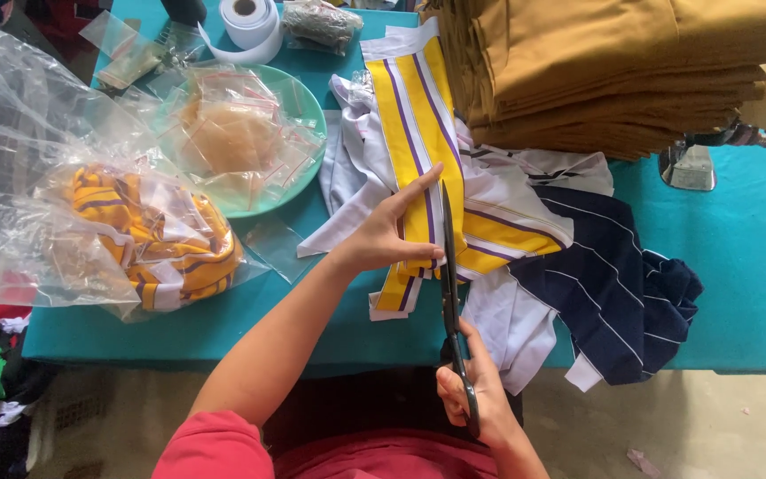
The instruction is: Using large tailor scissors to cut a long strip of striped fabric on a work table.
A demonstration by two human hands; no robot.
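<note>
My left hand (385, 238) presses flat, no grip, on the yellow striped band (418, 151) at counter (738, 266) centre; my right hand (476, 395), six o'clock, grips black scissors (449, 275) pointing twelve

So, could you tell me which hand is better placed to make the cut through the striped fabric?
Right. The right hand has its grip on the scissors, blades along the yellow striped fabric; the left hand presses the strip flat.
</note>
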